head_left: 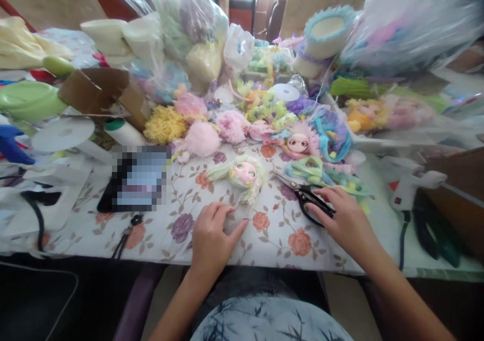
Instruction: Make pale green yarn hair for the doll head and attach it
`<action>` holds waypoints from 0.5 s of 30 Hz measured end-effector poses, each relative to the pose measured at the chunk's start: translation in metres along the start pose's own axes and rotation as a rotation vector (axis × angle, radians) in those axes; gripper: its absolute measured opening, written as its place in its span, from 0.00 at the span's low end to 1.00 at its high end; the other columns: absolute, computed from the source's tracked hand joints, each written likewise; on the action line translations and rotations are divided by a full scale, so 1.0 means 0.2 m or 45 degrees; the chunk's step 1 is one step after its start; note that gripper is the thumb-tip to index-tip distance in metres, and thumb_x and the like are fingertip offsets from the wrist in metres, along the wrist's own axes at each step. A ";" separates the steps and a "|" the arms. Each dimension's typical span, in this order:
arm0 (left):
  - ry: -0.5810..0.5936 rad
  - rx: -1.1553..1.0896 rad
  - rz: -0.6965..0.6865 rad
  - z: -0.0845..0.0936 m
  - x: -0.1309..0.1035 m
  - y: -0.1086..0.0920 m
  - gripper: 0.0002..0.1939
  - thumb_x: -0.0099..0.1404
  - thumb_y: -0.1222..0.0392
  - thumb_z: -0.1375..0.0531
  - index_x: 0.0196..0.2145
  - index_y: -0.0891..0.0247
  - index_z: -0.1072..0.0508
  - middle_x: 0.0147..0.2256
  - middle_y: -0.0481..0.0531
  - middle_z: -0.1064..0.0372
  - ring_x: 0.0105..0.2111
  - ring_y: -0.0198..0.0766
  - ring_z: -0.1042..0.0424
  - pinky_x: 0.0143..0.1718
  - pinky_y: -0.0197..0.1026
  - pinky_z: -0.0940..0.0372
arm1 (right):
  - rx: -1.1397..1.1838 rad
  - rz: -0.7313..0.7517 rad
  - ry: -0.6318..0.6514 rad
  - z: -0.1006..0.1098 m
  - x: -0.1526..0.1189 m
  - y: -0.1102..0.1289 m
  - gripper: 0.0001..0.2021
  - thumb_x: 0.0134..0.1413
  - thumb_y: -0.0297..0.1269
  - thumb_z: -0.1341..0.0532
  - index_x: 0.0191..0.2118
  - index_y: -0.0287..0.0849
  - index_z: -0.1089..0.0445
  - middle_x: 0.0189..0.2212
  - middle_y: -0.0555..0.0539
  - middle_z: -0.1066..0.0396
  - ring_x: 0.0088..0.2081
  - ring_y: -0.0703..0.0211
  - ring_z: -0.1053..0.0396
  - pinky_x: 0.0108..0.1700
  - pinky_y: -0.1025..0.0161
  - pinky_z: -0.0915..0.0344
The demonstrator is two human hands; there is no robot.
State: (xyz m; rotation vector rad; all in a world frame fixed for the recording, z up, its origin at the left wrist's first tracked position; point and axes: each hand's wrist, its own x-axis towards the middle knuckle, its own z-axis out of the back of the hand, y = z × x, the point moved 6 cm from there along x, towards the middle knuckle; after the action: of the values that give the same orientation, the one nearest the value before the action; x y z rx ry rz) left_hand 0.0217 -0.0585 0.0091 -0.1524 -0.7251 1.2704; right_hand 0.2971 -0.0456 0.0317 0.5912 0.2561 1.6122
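While the left hand (214,232) rests near the centre of the frame, thumb and fingers spread apart and holding nothing, a doll head with pale green hair (244,172) lies face up on the flowered tablecloth (227,220) just above it. Right of centre, the right hand (346,212) reaches over the black handles of the scissors (312,205), fingers and thumb at the loops; whether they close firmly on them I cannot tell. The scissors' blades point to the upper left, towards the doll head, without touching it. A strand of yellow-green and blue hair (306,168) lies just above the scissors. Near the upper middle sits a pink-haired doll head (298,143). A phone (108,192), its screen pixelated, lies at left, and a white glue gun (403,189) stands at far right.
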 end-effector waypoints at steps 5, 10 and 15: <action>0.010 0.040 0.012 -0.05 0.02 -0.06 0.13 0.59 0.53 0.34 0.36 0.64 0.28 0.33 0.54 0.33 0.36 0.46 0.32 0.40 0.46 0.35 | -0.216 -0.023 0.227 -0.07 0.06 -0.12 0.16 0.55 0.46 0.40 0.42 0.38 0.31 0.37 0.40 0.27 0.40 0.45 0.29 0.41 0.53 0.34; -0.014 0.016 0.046 -0.08 0.03 -0.07 0.03 0.63 0.65 0.40 0.32 0.63 0.27 0.31 0.52 0.32 0.34 0.43 0.33 0.38 0.44 0.36 | -0.265 -0.118 0.438 -0.07 0.11 -0.14 0.13 0.54 0.48 0.41 0.29 0.43 0.36 0.28 0.45 0.30 0.32 0.49 0.31 0.32 0.58 0.40; -0.048 -0.063 0.024 -0.06 0.01 -0.03 0.04 0.64 0.66 0.42 0.31 0.63 0.27 0.31 0.52 0.32 0.34 0.42 0.33 0.38 0.43 0.36 | 0.102 -0.369 0.512 0.04 0.04 -0.15 0.18 0.53 0.55 0.42 0.30 0.43 0.36 0.25 0.47 0.32 0.28 0.55 0.35 0.30 0.61 0.40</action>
State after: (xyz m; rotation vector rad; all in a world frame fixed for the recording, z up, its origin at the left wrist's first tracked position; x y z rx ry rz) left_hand 0.0328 -0.0555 0.0042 -0.1766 -0.7897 1.2765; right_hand 0.3268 -0.0352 0.0264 0.2679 0.6762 1.4306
